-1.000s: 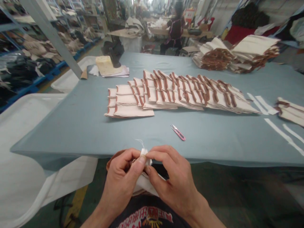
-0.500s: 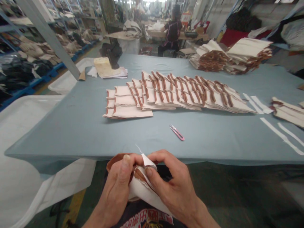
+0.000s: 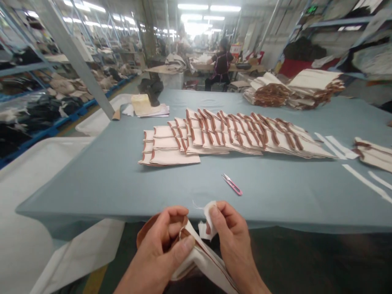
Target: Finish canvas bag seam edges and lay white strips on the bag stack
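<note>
In front of the table edge, my left hand [image 3: 163, 247] grips a cream fabric piece [image 3: 203, 259] with brown edging, its thumb pressed on the upper corner. The rest of the piece hangs down toward my lap. My right hand [image 3: 234, 243] is closed on a white strip [image 3: 210, 214], pinched between thumb and fingers; a loose thread trails from its top. Strip and fabric look apart at the upper end. Beyond my hands, pink thread snips [image 3: 232, 185] lie on the blue-grey table [image 3: 122, 192].
A long overlapping row of cream pieces with brown edges [image 3: 176, 157] crosses the table. Taller stacks [image 3: 271, 92] stand at the back right. Loose white strips [image 3: 367, 179] lie at the right. A yellowish block [image 3: 142, 105] rests back left. A person [image 3: 221, 67] sits beyond.
My right hand has moved right, away from my left hand, with the white strip pulled from the fabric's corner. My left thumb has come down onto the fabric. The view has tilted up.
</note>
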### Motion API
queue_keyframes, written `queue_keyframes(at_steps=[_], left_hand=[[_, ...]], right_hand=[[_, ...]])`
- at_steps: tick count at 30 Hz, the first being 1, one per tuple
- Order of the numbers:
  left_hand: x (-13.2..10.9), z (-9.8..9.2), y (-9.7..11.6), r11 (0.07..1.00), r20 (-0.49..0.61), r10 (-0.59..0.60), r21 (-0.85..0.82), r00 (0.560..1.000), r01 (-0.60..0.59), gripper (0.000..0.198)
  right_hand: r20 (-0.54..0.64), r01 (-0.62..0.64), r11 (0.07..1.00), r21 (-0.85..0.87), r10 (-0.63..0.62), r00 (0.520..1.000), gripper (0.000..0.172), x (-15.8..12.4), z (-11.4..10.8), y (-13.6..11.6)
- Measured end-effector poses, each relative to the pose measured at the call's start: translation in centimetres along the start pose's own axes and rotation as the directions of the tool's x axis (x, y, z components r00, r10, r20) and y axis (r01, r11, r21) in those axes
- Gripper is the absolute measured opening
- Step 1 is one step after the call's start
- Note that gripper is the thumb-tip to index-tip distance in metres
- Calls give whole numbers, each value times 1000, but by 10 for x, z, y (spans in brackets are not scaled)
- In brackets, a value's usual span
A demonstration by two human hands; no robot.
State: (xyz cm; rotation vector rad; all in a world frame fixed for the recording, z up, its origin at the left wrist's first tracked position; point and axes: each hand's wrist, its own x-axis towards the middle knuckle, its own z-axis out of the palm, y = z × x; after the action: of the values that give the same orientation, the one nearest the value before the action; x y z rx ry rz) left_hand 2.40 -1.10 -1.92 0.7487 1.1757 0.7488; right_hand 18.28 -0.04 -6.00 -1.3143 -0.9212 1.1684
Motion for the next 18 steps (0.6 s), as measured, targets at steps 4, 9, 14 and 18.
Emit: queue_keyframes(at_steps=[4,9,14,18], left_hand=[[9,-8,-3,997,-107,67,42,992,-63,71],[19,-13,-12,995,-151,101,27,983,-98,57],[27,-18,-27,999,-58,41,-22,997,-43,58],[32,-24,-23,983,10,131,126,991,-131,57]], right_hand=[[73,-132,986,97,125,989,57,-3,6,19],[202,-322,910,260,275,940,56,-7,14,38],[176,-302,896,325,256,951,57,-16,25,47],[119,-254,925,282,229,966,59,-14,23,49]])
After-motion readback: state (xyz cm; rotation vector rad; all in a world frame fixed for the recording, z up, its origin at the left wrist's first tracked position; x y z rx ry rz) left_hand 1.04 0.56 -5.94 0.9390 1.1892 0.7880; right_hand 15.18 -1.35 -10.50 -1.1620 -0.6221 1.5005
